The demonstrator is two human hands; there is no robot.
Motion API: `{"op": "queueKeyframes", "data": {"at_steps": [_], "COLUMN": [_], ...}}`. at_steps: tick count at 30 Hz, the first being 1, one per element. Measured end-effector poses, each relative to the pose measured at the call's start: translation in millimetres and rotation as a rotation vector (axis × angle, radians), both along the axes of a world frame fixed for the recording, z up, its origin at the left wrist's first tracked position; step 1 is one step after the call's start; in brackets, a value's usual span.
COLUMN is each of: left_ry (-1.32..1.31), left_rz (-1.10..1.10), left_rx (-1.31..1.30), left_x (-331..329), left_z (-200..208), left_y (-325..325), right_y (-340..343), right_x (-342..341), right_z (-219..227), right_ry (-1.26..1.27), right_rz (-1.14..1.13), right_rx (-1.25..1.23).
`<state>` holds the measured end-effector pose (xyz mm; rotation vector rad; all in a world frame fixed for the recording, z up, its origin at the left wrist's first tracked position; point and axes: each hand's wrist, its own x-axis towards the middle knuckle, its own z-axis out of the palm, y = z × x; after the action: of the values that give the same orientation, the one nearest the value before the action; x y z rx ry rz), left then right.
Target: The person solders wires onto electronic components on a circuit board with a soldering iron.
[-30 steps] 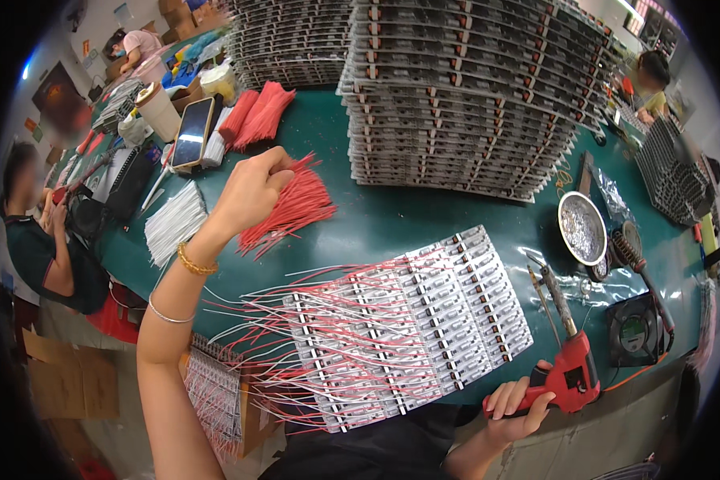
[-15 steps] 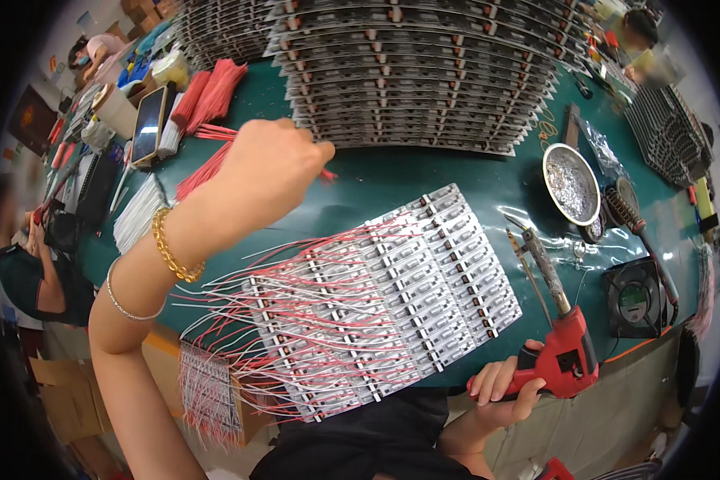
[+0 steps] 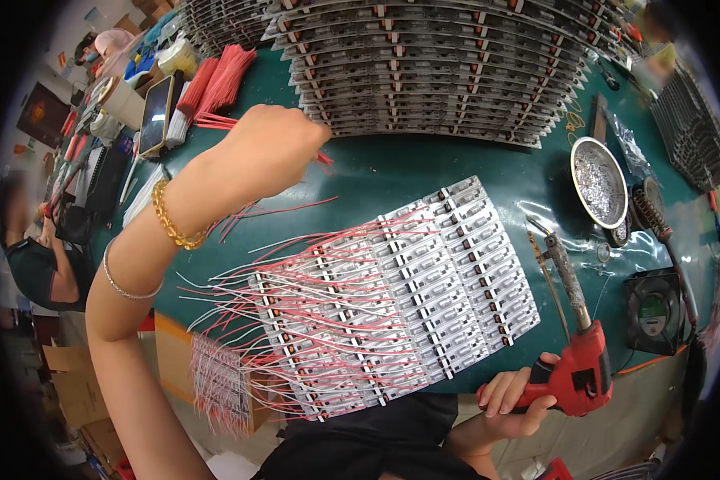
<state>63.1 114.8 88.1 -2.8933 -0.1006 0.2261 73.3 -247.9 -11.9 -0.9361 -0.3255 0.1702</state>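
My left hand (image 3: 274, 148) is raised over the table between the wire bundles and the tall stack, its fingers closed on thin red wires (image 3: 325, 158) whose tips poke out beside them. More red wires (image 3: 284, 210) lie below that wrist. In my right hand (image 3: 514, 398) is the handle of a red soldering gun (image 3: 582, 372); its metal tip points up and away, at the right side of the panel. The light-coloured panel of small circuit boards (image 3: 424, 296) lies in front of me. Red and white wires (image 3: 328, 320) fan over its left half.
Stacked boards (image 3: 432, 80) stand at the back. To the right are a metal bowl of solder scraps (image 3: 598, 184), a coiled iron holder (image 3: 650, 210) and a black fan (image 3: 653, 310). Red wire bundles (image 3: 226, 76) and a phone (image 3: 156, 116) lie left. Other people sit farther off.
The view has shifted slightly, moving the panel and soldering gun rightward in it. Loose red wires now show below my left wrist. Both hands keep their grip.
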Motion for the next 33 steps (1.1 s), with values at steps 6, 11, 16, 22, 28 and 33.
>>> {"op": "queueKeyframes", "data": {"at_steps": [6, 11, 16, 22, 28, 33], "left_ry": [-0.032, -0.078, -0.167, -0.257, -0.294, -0.214], "left_rz": [0.022, 0.060, 0.105, 0.269, 0.189, 0.317], "left_rx": [-0.034, -0.200, -0.331, -0.801, -1.001, -1.124], "left_x": [-6.6, -7.8, -13.0, -11.3, -0.4, 9.9], "left_z": [-10.6, -12.4, -20.3, -29.2, -52.2, -48.2], "left_y": [8.7, -6.7, -18.3, -37.5, -68.6, -87.4], "right_y": [-1.5, -6.2, -6.7, -4.5, -4.0, 0.3], "right_x": [-0.9, 3.7, 1.1, 4.2, 2.6, 4.4], "right_z": [-2.2, -3.9, -2.9, -2.5, 1.8, 2.9], "right_ry": [0.010, -0.052, 0.078, 0.082, 0.085, 0.136], "right_rz": [0.052, 0.116, 0.029, 0.081, 0.036, 0.048], "right_rx": [-0.006, 0.027, 0.048, 0.019, 0.011, 0.032]}}
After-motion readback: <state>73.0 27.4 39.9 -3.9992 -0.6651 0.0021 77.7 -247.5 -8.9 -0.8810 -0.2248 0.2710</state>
